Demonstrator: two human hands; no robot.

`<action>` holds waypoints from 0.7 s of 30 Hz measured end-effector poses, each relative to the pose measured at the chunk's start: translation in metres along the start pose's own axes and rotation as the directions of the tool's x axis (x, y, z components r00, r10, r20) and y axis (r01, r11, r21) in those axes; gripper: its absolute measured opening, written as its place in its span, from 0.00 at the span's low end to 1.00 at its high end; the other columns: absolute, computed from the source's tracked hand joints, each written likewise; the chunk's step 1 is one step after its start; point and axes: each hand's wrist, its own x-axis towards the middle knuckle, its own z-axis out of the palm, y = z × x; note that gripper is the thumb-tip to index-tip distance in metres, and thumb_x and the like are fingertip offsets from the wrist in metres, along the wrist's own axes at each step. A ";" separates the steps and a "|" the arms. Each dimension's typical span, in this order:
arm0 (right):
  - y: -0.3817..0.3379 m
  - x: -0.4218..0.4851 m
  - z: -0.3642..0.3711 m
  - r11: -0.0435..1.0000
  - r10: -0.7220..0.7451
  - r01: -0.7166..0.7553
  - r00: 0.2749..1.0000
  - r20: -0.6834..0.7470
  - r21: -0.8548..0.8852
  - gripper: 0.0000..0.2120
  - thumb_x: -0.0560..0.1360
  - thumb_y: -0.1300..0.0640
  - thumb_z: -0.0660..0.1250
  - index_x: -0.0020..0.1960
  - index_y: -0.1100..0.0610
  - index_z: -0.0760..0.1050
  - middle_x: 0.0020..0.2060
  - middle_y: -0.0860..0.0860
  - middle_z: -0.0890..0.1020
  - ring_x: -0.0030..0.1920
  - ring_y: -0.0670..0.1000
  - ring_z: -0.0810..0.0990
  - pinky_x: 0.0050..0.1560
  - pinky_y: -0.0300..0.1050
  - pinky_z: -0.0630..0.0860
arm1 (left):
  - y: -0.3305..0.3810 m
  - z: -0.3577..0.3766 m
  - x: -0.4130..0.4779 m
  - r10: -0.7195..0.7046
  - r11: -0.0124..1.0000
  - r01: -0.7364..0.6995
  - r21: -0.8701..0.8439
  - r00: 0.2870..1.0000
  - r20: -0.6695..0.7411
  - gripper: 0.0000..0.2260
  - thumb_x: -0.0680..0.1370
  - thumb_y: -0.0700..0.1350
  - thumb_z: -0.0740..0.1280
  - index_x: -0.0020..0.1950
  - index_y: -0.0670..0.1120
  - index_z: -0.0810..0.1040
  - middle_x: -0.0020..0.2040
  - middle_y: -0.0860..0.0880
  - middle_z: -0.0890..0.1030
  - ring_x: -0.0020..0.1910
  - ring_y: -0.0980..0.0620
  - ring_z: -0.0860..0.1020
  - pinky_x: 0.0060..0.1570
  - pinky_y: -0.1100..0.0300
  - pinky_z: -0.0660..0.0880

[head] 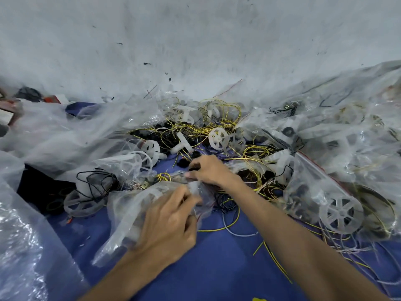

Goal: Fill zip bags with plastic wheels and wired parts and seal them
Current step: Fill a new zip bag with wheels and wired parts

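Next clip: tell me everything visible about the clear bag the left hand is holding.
The zip bag is thin, clear, crumpled plastic lying slanted on the blue surface. Pale plastic parts show dimly inside. The left hand grips its bunched upper end; the right hand, fingers curled, meets that same end, though what it pinches is unclear. No zip strip shows.

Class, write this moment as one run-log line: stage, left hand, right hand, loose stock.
stage: filling | left hand: grips bag | right hand: pinches dark part beside bag | loose: wheels, wires on cloth
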 end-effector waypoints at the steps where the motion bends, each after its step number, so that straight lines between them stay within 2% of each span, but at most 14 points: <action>1: 0.002 0.001 0.005 0.999 -0.008 0.008 1.000 -0.007 -0.034 0.12 0.72 0.50 0.69 0.54 0.54 0.79 0.53 0.55 0.81 0.56 0.56 0.77 0.54 0.49 0.74 | -0.001 0.001 0.000 0.019 1.000 -0.019 0.021 1.000 0.003 0.13 0.67 0.41 0.56 0.39 0.45 0.81 0.38 0.48 0.76 0.32 0.48 0.75 0.31 0.57 0.69; 4: 0.004 -0.006 0.006 1.000 -0.021 0.024 0.989 -0.149 0.019 0.07 0.75 0.55 0.66 0.51 0.56 0.77 0.51 0.58 0.81 0.53 0.58 0.78 0.53 0.52 0.75 | -0.004 0.004 -0.001 0.037 0.998 -0.036 0.044 0.999 -0.012 0.12 0.68 0.40 0.57 0.35 0.45 0.80 0.35 0.48 0.75 0.31 0.47 0.74 0.31 0.56 0.69; 7: 0.006 -0.023 -0.012 0.987 -0.003 0.057 0.941 -0.338 0.149 0.08 0.79 0.56 0.59 0.55 0.58 0.72 0.48 0.57 0.81 0.48 0.58 0.80 0.47 0.52 0.76 | -0.004 0.006 -0.002 0.009 1.000 -0.008 0.029 1.000 -0.016 0.14 0.66 0.41 0.56 0.40 0.44 0.82 0.37 0.47 0.76 0.33 0.45 0.74 0.35 0.53 0.70; 8: 0.007 -0.031 -0.020 0.961 0.027 0.066 0.944 -0.329 0.268 0.08 0.80 0.55 0.57 0.55 0.58 0.71 0.46 0.57 0.80 0.43 0.57 0.81 0.40 0.49 0.77 | -0.004 0.005 -0.002 -0.003 1.000 0.003 0.019 1.000 -0.017 0.15 0.66 0.41 0.56 0.42 0.44 0.82 0.37 0.47 0.76 0.35 0.46 0.73 0.37 0.54 0.69; 9: 0.007 -0.040 -0.027 0.905 0.059 0.059 0.964 -0.261 0.422 0.08 0.81 0.55 0.56 0.55 0.57 0.71 0.45 0.56 0.79 0.39 0.55 0.81 0.32 0.44 0.76 | -0.003 0.005 -0.002 -0.016 1.000 0.016 0.006 1.000 -0.017 0.17 0.65 0.41 0.56 0.44 0.44 0.83 0.38 0.47 0.76 0.36 0.48 0.72 0.38 0.55 0.68; 11: 0.008 -0.056 -0.043 0.765 0.046 0.005 0.997 -0.063 0.644 0.08 0.80 0.54 0.58 0.53 0.58 0.72 0.42 0.53 0.78 0.32 0.49 0.81 0.27 0.38 0.72 | 0.000 0.003 -0.002 -0.046 0.999 0.046 0.000 0.999 -0.006 0.20 0.65 0.42 0.55 0.48 0.43 0.82 0.39 0.47 0.76 0.37 0.50 0.68 0.39 0.58 0.65; 13: 0.009 -0.067 -0.060 0.753 -0.013 0.045 0.998 -0.054 0.656 0.07 0.78 0.55 0.62 0.52 0.58 0.75 0.40 0.52 0.79 0.31 0.45 0.79 0.31 0.38 0.73 | 0.003 0.001 -0.003 -0.093 0.996 0.093 0.016 0.995 0.016 0.23 0.64 0.45 0.55 0.53 0.42 0.81 0.42 0.47 0.76 0.36 0.48 0.70 0.39 0.59 0.63; 16: 0.007 -0.076 -0.080 0.667 -0.064 0.118 0.993 -0.100 0.736 0.05 0.77 0.56 0.65 0.48 0.57 0.77 0.40 0.53 0.81 0.35 0.47 0.79 0.36 0.38 0.75 | 0.003 0.000 -0.006 -0.140 0.990 0.140 0.001 0.990 0.037 0.29 0.64 0.49 0.56 0.61 0.41 0.77 0.47 0.46 0.76 0.37 0.45 0.73 0.42 0.60 0.64; 17: 0.006 -0.079 -0.084 0.634 -0.095 0.123 0.992 -0.082 0.763 0.05 0.76 0.55 0.65 0.48 0.56 0.77 0.41 0.54 0.83 0.35 0.48 0.79 0.37 0.38 0.75 | 0.003 0.001 -0.006 -0.148 0.989 0.148 -0.011 0.988 0.036 0.30 0.64 0.49 0.57 0.64 0.41 0.75 0.49 0.46 0.75 0.39 0.46 0.73 0.44 0.60 0.66; 21: -0.003 -0.089 -0.081 0.621 -0.261 0.116 0.963 0.065 0.775 0.07 0.76 0.52 0.64 0.47 0.54 0.78 0.40 0.50 0.84 0.32 0.46 0.78 0.34 0.36 0.75 | 0.000 0.002 -0.008 -0.188 0.973 0.189 -0.129 0.982 0.022 0.34 0.64 0.48 0.59 0.71 0.43 0.67 0.56 0.48 0.70 0.49 0.49 0.69 0.51 0.56 0.67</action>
